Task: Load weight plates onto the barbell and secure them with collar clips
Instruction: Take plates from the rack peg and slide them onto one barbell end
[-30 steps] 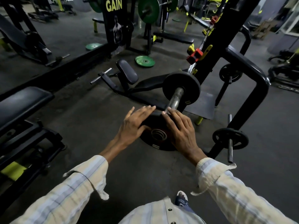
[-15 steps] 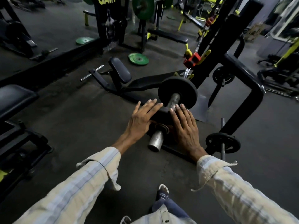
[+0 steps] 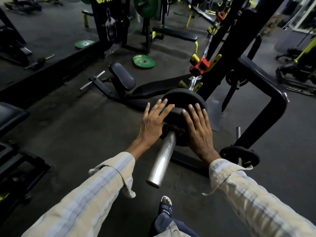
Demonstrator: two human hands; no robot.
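Note:
A steel barbell sleeve points toward me from the rack. Two black weight plates sit on it: a far plate and a nearer plate just behind my fingers. My left hand lies flat on the left side of the nearer plate, fingers spread. My right hand presses flat on its right side. Both palms rest against the plate's face, one on each side of the sleeve. A red and yellow bar catch sits further up the bar. No collar clip is visible.
The black rack frame stands right, with a small black plate on its storage peg. A flat bench lies behind the plates. Green plates lie on the floor. Another bench is at left. My sandalled foot is below.
The nearer plate went from off the sleeve's end onto the sleeve and slid far along it toward the far plate. Both hands moved forward with it, and more bare sleeve now shows.

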